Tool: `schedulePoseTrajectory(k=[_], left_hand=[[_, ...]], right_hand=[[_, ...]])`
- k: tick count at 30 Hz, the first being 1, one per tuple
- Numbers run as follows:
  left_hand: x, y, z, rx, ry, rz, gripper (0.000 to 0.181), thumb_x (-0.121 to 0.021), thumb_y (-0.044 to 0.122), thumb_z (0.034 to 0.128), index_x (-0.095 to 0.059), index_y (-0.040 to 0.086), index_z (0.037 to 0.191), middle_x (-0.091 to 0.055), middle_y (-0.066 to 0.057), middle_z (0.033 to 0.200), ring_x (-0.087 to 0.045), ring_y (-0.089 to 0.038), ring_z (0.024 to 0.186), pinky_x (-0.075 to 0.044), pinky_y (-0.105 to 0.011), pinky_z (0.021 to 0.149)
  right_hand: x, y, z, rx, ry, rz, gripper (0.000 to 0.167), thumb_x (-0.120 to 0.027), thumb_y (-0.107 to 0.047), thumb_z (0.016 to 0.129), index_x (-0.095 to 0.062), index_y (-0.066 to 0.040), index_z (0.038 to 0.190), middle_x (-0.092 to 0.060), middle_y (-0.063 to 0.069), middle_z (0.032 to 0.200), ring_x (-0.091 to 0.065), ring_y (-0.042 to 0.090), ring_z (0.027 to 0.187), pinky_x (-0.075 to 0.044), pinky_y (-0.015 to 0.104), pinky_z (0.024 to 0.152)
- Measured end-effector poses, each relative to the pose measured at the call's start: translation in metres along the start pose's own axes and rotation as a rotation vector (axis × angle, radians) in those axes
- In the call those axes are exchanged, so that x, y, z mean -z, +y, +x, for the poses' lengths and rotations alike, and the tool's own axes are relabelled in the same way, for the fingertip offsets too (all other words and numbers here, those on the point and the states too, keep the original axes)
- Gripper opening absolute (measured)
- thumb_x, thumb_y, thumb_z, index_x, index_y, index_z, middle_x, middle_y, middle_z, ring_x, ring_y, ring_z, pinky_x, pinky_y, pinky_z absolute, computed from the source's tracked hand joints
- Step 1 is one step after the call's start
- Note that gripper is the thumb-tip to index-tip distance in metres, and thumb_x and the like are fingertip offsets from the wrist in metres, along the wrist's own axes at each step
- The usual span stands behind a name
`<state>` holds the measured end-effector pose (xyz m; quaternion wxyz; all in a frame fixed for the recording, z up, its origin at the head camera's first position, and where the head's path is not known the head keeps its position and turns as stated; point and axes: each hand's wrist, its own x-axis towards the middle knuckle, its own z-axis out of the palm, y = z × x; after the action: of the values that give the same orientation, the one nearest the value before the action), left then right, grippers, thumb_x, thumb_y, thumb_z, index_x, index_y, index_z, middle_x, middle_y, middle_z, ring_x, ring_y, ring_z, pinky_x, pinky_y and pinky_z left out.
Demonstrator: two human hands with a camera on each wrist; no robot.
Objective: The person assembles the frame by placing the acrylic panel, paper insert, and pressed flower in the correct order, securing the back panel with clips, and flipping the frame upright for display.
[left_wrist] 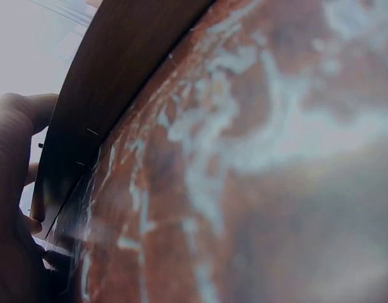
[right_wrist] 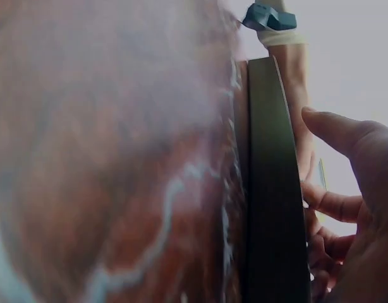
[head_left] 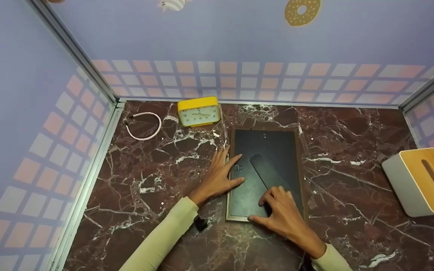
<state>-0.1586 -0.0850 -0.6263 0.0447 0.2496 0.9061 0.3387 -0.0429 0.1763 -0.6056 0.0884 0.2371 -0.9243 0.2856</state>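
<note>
A brown-edged picture frame [head_left: 279, 150] lies face down on the marble table, its black back showing. The slanting stand leg [head_left: 261, 170] crosses that back, and its lower end is hidden by my right hand [head_left: 281, 212]. Bent fingers of this hand touch the back near the leg, while its thumb rests by the bottom edge; whether they pinch the leg cannot be made out. My left hand [head_left: 217, 177] rests with spread, straight fingers on the left edge. Both wrist views show the frame's dark side [left_wrist: 96, 76] close to the tabletop.
A yellow alarm clock [head_left: 199, 112] stands beyond the frame, near the back wall. Left of it lies a pale headband [head_left: 159, 126]. A white tissue box with a wooden lid [head_left: 422, 177] is at the right. Patterned walls [head_left: 247, 41] border the marble table [head_left: 171, 180].
</note>
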Motion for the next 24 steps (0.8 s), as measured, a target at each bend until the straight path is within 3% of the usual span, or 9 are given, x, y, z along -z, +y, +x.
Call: schedulePoseTrajectory(k=[6,13,24], left_hand=[[0.001,0.001,-0.001,0.008,-0.007,0.017,0.082,-0.07,0.059,0.1017,-0.044,0.023,0.171,-0.011,-0.022,0.183,-0.003,-0.047,0.169,-0.007,-0.072,0.133],[0.001,0.002,-0.003,0.009,-0.011,0.001,0.082,-0.069,0.06,0.1026,-0.043,0.023,0.171,-0.01,-0.022,0.183,-0.002,-0.048,0.169,-0.008,-0.075,0.131],[0.001,0.001,-0.002,0.008,-0.009,-0.001,0.084,-0.069,0.061,0.1026,-0.042,0.023,0.172,-0.008,-0.021,0.183,0.0,-0.046,0.169,-0.006,-0.074,0.132]], right_hand=[[-0.008,-0.005,0.002,0.0,0.051,-0.095,0.058,-0.1,-0.06,0.07,-0.062,-0.019,0.086,-0.05,-0.004,0.092,-0.037,0.015,0.081,-0.026,0.034,0.074],[-0.009,-0.01,0.004,-0.027,0.045,-0.154,0.06,-0.099,-0.061,0.068,-0.058,-0.02,0.083,-0.046,-0.004,0.088,-0.036,0.017,0.079,-0.025,0.034,0.072],[-0.001,-0.018,0.013,-0.128,-0.119,-0.163,0.059,-0.094,-0.061,0.074,-0.053,-0.02,0.074,-0.038,-0.004,0.087,-0.035,0.021,0.081,-0.026,0.038,0.071]])
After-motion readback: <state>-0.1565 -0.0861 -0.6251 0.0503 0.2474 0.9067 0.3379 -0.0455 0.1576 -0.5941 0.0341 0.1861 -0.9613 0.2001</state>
